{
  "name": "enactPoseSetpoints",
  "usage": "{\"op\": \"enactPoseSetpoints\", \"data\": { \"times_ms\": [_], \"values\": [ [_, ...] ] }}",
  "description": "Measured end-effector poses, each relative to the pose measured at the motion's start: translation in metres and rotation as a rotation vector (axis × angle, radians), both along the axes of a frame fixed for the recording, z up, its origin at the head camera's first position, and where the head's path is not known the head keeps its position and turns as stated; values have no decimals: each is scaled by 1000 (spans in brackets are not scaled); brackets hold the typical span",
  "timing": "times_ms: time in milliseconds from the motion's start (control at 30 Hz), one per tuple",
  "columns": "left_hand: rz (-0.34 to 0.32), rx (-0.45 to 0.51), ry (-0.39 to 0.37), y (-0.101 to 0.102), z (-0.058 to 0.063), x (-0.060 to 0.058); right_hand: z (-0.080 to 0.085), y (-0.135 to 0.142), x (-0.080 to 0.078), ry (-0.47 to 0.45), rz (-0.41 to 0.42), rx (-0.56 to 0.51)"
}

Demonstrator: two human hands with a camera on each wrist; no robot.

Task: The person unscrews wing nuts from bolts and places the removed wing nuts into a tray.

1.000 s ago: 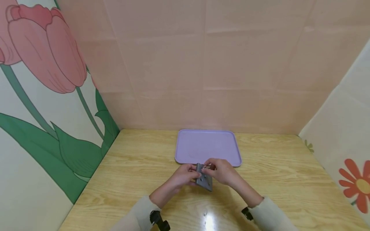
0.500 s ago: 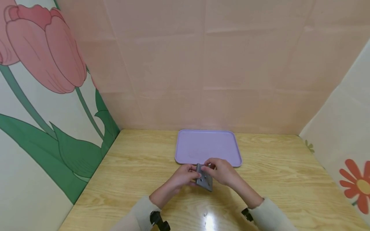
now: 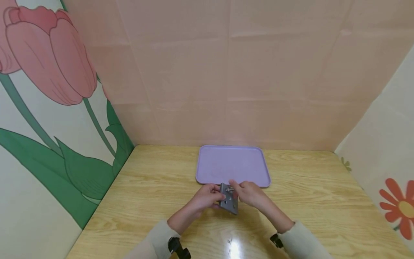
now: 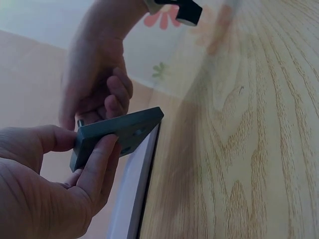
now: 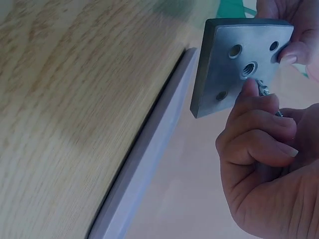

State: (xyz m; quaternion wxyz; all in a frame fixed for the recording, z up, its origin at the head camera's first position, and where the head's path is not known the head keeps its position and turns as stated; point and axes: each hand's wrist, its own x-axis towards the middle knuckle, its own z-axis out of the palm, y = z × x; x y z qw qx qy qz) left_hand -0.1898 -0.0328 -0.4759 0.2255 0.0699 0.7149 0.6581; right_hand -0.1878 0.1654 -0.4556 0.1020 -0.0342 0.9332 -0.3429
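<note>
A thick grey metal plate (image 5: 239, 59) with several holes is held tilted above the table in front of the tray. My left hand (image 3: 206, 197) grips one edge of it, thumb on one face and fingers on the other, as the left wrist view shows. A small threaded metal screw (image 5: 262, 88) stands out from the plate's face near its upper part. My right hand (image 3: 250, 192) has its fingers curled about this screw; in the right wrist view one fingertip touches it and a finger covers part of its length. The screw's seat in the plate is partly hidden.
Behind the hands a purple tray (image 3: 233, 163) lies on the wood-grain table (image 3: 155, 180). A pink sheet (image 3: 226, 90) hangs at the back, with flower-printed panels on both sides. Each sleeve carries a black wrist strap (image 3: 179, 247).
My right thumb has shifted up off the plate's face, so the screw shows again in the head view. Left hand and plate have stayed almost still.
</note>
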Motion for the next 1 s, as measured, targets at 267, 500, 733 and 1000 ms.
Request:
{"op": "enactPoseSetpoints", "data": {
  "times_ms": [267,500,733,1000],
  "values": [
    [-10,1,-4,1,0,1,-1,-2,0,14,30,10],
    [-5,-6,-13,0,2,3,1,-2,1,33,54,8],
    [11,-7,-13,-1,2,3,3,1,1,136,119,-23],
    [13,1,-12,-1,1,3,4,2,2,211,163,-42]
  ]
}}
